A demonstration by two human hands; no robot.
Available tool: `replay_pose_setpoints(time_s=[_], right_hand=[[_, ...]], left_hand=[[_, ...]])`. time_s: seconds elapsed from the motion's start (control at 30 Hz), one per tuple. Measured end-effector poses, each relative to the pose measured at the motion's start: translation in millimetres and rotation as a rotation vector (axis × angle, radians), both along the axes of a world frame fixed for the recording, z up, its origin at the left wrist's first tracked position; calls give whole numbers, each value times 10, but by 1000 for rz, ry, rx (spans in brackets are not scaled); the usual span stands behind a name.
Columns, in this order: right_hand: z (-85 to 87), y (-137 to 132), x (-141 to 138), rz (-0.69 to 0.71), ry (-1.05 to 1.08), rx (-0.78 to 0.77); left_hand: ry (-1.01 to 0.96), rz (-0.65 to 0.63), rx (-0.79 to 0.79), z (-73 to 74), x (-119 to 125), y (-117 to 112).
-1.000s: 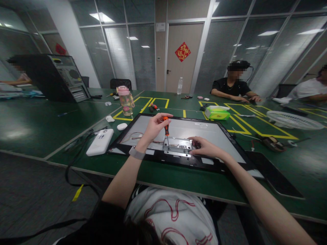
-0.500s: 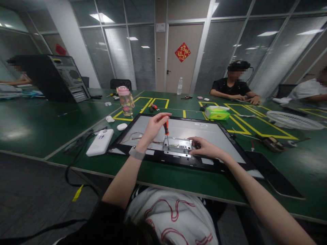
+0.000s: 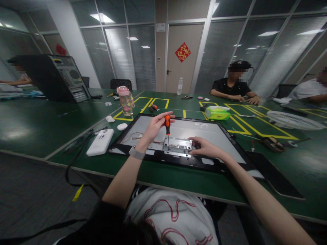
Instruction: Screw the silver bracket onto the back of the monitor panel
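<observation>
An orange-and-black screwdriver stands nearly upright, its tip on a silver metal bracket. My left hand is at its handle, fingers stretched alongside and behind it, the thumb side close against it. The bracket sits near the front edge of a flat display panel with a black frame, which lies back side up. My right hand grips the right end of the bracket between thumb and fingers; something dark shows between them, too shaded to make out. Thin wires run from the bracket's left side.
A white power bank and white case lie left of the panel. Beyond stand a pink-lidded bottle, a green tissue pack and a computer tower. A black slab lies right. Co-workers sit across and at the sides.
My left fingers have opened and shifted around the handle, so more of the orange grip shows. The screwdriver stays on the same spot. My right hand has not moved.
</observation>
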State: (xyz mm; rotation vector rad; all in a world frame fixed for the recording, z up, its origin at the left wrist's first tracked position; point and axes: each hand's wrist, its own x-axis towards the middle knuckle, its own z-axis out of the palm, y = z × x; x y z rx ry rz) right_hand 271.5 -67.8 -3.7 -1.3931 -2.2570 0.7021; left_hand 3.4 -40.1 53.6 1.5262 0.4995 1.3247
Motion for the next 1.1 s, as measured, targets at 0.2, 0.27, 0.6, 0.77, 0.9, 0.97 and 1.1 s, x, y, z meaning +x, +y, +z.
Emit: replay_pose_setpoints(time_s=[0.2,0.27,0.6,0.77,0.9,0.97,1.1], right_hand=[[-27,20,7,7,7,-2],[-39,30,13,10,5,-3],[10,-1,-11,2,-1,-3],[-11,10,-2,3,12,5],[-16,13,-1,8,16,4],[-16,12,0,10,18,6],[-20,13,5,10,20,8]], left_hand=[[60,97,74,16,0,-26],[107,170,110,25,0,-39],[38,87,17,20,-4,2],[48,141,41,18,-1,-1],[112,211,95,8,2,6],[120,237,106,6,2,8],[91,223,101,16,5,2]])
